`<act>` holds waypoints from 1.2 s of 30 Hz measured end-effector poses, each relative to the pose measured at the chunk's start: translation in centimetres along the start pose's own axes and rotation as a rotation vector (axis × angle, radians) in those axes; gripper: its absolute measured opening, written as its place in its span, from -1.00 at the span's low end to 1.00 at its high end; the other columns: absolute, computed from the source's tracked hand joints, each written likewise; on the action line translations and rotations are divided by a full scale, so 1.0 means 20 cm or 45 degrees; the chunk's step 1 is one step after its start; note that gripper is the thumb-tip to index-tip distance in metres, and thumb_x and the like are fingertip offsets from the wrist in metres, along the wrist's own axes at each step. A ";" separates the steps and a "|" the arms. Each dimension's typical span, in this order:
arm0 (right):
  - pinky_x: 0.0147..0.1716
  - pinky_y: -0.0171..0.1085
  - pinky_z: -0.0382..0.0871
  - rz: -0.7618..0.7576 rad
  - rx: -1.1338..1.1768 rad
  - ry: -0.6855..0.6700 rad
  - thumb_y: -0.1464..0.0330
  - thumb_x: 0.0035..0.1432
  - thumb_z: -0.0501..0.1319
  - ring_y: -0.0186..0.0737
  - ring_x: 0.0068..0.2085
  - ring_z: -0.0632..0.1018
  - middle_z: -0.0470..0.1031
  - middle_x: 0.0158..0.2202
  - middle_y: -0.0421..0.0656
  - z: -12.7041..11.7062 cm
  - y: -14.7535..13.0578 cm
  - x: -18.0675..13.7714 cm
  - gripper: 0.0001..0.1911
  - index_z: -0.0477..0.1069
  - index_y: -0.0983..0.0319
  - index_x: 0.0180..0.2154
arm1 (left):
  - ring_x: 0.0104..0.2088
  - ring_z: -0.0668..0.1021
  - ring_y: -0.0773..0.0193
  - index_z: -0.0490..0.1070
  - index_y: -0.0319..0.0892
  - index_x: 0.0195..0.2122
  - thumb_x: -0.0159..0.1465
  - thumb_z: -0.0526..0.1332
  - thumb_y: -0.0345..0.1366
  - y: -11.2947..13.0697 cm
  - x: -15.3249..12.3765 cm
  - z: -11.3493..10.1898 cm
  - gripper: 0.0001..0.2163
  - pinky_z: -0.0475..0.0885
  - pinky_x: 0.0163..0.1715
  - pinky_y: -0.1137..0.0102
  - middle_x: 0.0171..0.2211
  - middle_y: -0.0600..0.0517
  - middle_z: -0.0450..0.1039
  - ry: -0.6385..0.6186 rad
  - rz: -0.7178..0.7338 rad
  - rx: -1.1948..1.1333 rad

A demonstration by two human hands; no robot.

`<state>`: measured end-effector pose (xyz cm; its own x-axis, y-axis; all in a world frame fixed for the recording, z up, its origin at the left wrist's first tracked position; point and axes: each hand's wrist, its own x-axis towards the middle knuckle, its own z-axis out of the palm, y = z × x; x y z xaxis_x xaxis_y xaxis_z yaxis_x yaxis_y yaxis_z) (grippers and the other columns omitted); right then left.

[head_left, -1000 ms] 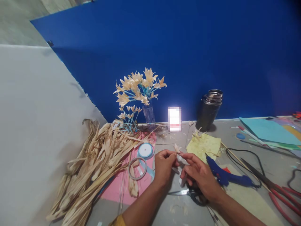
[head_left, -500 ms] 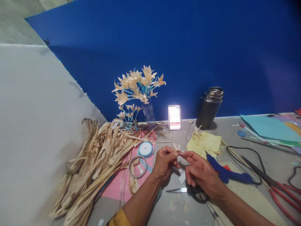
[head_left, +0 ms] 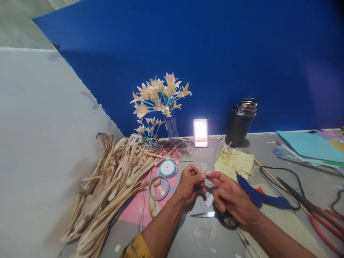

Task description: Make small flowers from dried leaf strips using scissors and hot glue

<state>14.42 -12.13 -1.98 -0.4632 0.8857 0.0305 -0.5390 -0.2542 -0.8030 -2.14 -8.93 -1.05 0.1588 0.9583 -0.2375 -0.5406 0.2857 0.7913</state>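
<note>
A small pale corn-husk flower (head_left: 203, 168) is pinched between the thumb and fingers of my left hand (head_left: 191, 182). My right hand (head_left: 228, 195) reaches in from the other side, its fingertips closed at the flower's edge while its other fingers curl below. The exact grip of those fingertips is hard to make out. Beneath my right hand lies a pair of black-handled scissors (head_left: 205, 215), blades pointing left and handles partly covered. Left of my left hand are a blue-and-white ribbon spool (head_left: 168, 168) and a roll of tape (head_left: 159, 197).
Dried corn husks (head_left: 107, 193) are heaped at left over pink paper (head_left: 131, 213). Behind stand a vase (head_left: 171, 129) of husk flowers, a glowing phone (head_left: 200, 132) and a dark flask (head_left: 241, 123). At right lie a blue glue gun (head_left: 264, 197), red-handled shears (head_left: 311, 208) and yellow paper (head_left: 233, 163).
The view has shifted slightly. Both hands stay close together at the flower, which now stands a little more upright, with the right fingertips still against it.
</note>
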 end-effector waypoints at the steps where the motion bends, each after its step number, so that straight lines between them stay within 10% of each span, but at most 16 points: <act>1: -0.62 -0.44 0.12 0.001 0.003 0.011 0.17 0.10 0.48 -0.54 -0.62 0.41 0.54 -0.15 -0.13 0.00 0.00 0.00 -0.51 0.50 0.16 0.03 | -0.65 0.39 0.46 0.30 -0.16 -0.39 -0.16 0.59 -0.30 0.00 0.00 0.00 -0.53 0.44 -0.71 0.51 -0.54 0.19 0.40 0.025 0.007 0.010; 17: -0.64 -0.44 0.19 0.082 0.148 0.368 0.21 -0.01 0.54 -0.50 -0.57 0.34 0.61 -0.12 -0.11 0.02 0.03 0.04 -0.59 0.55 0.16 -0.13 | -0.69 0.44 0.40 0.39 -0.19 -0.49 -0.08 0.54 -0.26 -0.02 -0.03 0.06 -0.68 0.39 -0.65 0.49 -0.67 0.15 0.42 0.270 0.240 0.288; 30: -0.58 -0.40 0.34 -0.029 -0.429 0.168 0.07 0.17 0.42 -0.35 -0.47 0.53 0.58 -0.13 -0.03 0.04 0.05 0.02 -0.43 0.35 0.15 0.10 | -0.70 0.45 0.37 0.49 -0.25 -0.48 -0.04 0.49 -0.26 -0.04 -0.01 0.05 -0.77 0.36 -0.64 0.48 -0.67 0.08 0.46 0.444 0.249 0.236; 36: -0.58 -0.39 0.37 -0.012 -0.448 0.113 0.10 0.14 0.43 -0.22 -0.27 0.63 0.32 0.29 0.07 0.06 0.07 0.00 -0.33 0.28 0.03 0.22 | -0.54 0.58 0.28 0.57 -0.25 -0.47 0.04 0.42 -0.32 -0.04 -0.01 0.06 -0.90 0.49 -0.45 0.42 -0.55 -0.01 0.58 0.446 0.333 0.288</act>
<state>12.89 -12.92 -2.44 -0.3881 0.9216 -0.0002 -0.2611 -0.1102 -0.9590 -0.80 -9.43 -0.97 -0.2668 0.9505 -0.1592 -0.3264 0.0663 0.9429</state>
